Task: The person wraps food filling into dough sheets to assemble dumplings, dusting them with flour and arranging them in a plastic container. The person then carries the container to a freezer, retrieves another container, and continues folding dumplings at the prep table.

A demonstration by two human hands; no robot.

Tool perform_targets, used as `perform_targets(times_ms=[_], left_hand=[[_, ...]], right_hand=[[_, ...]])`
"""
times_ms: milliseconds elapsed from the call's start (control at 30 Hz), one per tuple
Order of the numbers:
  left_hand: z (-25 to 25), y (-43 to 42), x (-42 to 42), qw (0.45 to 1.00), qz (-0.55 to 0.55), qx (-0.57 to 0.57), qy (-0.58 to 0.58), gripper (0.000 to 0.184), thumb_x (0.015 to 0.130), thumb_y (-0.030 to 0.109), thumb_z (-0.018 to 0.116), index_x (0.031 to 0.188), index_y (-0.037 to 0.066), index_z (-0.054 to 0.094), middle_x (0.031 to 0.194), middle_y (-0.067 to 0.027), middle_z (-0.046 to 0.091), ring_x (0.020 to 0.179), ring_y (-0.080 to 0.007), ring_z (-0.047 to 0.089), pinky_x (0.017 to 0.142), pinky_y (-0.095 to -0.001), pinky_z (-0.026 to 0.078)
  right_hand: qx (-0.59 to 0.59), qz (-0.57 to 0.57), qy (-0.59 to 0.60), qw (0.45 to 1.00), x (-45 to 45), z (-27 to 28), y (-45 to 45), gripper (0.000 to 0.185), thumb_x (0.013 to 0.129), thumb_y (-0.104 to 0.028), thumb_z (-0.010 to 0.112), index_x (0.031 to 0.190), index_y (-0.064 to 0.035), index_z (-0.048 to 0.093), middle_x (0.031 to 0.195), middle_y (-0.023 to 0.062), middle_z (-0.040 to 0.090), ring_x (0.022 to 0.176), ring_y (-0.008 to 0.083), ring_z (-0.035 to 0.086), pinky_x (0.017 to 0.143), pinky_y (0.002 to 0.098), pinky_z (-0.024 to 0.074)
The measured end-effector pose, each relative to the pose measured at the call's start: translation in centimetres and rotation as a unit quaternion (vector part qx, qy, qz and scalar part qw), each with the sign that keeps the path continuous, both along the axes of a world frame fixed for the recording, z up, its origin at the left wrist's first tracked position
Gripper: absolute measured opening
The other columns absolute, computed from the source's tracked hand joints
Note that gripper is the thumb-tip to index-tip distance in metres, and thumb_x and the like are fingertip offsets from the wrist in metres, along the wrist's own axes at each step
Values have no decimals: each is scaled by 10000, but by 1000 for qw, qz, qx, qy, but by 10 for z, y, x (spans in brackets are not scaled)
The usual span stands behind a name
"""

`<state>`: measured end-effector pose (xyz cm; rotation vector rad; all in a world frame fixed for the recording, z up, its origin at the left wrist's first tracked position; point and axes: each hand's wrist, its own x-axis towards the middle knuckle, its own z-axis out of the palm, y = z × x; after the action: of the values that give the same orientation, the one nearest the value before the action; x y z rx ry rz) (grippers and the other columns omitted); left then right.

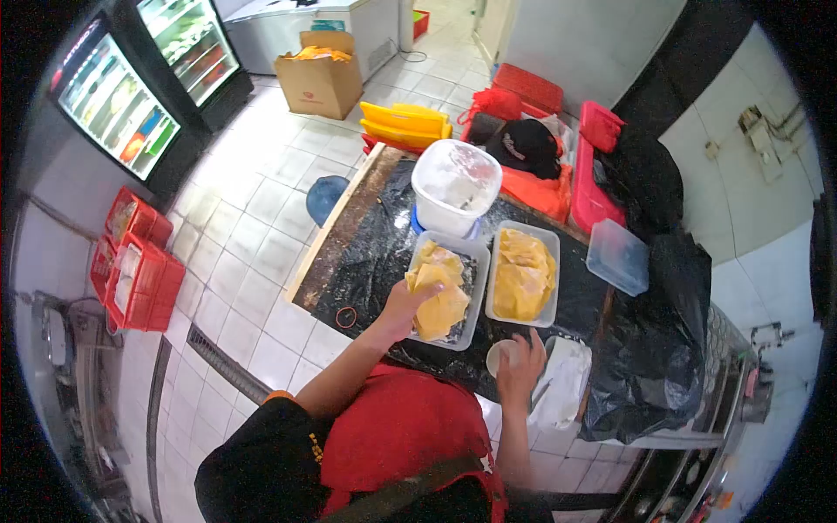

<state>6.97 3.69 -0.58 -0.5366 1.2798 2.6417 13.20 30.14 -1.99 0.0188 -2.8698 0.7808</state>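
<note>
My left hand (404, 307) is closed on a flat yellow sheet (442, 311) at the left side of a clear plastic tray (459, 342). More floury yellow sheets lie in that tray. Beside it on the right, a second tray (526, 319) holds a heap of yellow sheets (522, 275). My right hand (520, 366) is wrapped round a small pale cup (500, 356) in front of the second tray. A white paper or cloth (562, 383) lies just right of this hand. Behind the trays stands a white tub (455, 187) with white powder inside.
Black plastic covers the table (357, 270), which has a wooden edge. A clear lid (618, 257) lies at the right. Beyond are a black cap (527, 146) and red crates. A blue bucket (326, 200), cardboard box (321, 85) and red baskets (144, 283) stand on the floor.
</note>
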Motion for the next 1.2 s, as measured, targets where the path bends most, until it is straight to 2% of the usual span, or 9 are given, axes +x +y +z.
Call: perform_targets(times_ms=[133, 233, 367, 500, 633, 800, 1033, 1100, 1200], left_hand=[[8, -4, 2, 990, -21, -137, 27, 356, 847, 123, 741, 1141, -21, 603, 1036, -94, 682, 903, -184, 685, 779, -323, 567], [18, 4, 3, 990, -21, -137, 30, 327, 842, 146, 753, 1107, -4, 634, 996, -85, 702, 852, -178, 688, 770, -317, 563], [38, 13, 8, 992, -86, -90, 26, 337, 820, 96, 761, 1113, -9, 631, 1033, -92, 694, 898, -176, 683, 769, -312, 563], [40, 18, 12, 978, -140, -145, 50, 341, 818, 79, 754, 1120, -13, 626, 1051, -87, 689, 913, -175, 679, 785, -313, 561], [57, 15, 19, 972, -140, -178, 67, 356, 810, 88, 761, 1125, -7, 626, 1007, -69, 688, 868, -156, 680, 772, -302, 562], [38, 2, 22, 990, -85, -107, 31, 355, 838, 97, 739, 1151, -21, 620, 1053, -66, 679, 908, -139, 657, 808, -301, 546], [49, -13, 19, 936, -178, -301, 44, 310, 801, 143, 767, 1061, -2, 683, 910, -46, 704, 826, -112, 647, 731, -281, 536], [39, -14, 16, 906, -220, -352, 78, 315, 797, 174, 770, 1051, 10, 682, 891, -37, 698, 788, -112, 633, 700, -283, 527], [29, -11, 17, 930, -208, -296, 60, 336, 872, 293, 712, 1046, 8, 676, 870, -33, 688, 775, -114, 627, 675, -282, 517]], right_hand=[[136, -28, -59, 989, 34, -22, 7, 363, 896, -357, 622, 1180, -136, 672, 1554, 202, 236, 1412, 488, 177, 1141, 559, 215], [133, -29, -115, 984, 35, -12, -1, 345, 918, -361, 598, 1147, -119, 686, 1547, 221, 245, 1395, 507, 202, 1140, 552, 215], [-140, 69, -29, 987, 0, 31, -11, 319, 956, -342, 553, 1177, -153, 683, 1557, 220, 239, 1413, 476, 222, 1145, 555, 182], [-257, 142, -5, 956, -27, 79, -44, 325, 960, -344, 547, 1201, -168, 675, 1556, 220, 250, 1421, 462, 230, 1142, 550, 186], [-53, 230, 86, 968, -46, 70, -57, 374, 927, -356, 587, 1234, -151, 648, 1522, 236, 316, 1399, 439, 302, 1137, 481, 260], [-426, 108, -127, 889, -46, 35, -80, 335, 868, -185, 695, 1187, -91, 655, 1109, 142, 684, 1051, 299, 645, 933, 390, 490], [-196, 178, 31, 964, -40, 41, -79, 197, 892, -106, 668, 1085, -66, 667, 1039, 104, 701, 980, 159, 654, 847, 320, 514], [-384, 115, -96, 911, -43, 37, -81, 258, 880, -67, 675, 1133, -46, 633, 1025, 92, 697, 987, 177, 654, 869, 327, 516], [-457, 126, -153, 867, -47, 22, -74, 301, 864, -45, 693, 1149, -11, 601, 1021, 91, 690, 977, 177, 651, 877, 315, 515]])
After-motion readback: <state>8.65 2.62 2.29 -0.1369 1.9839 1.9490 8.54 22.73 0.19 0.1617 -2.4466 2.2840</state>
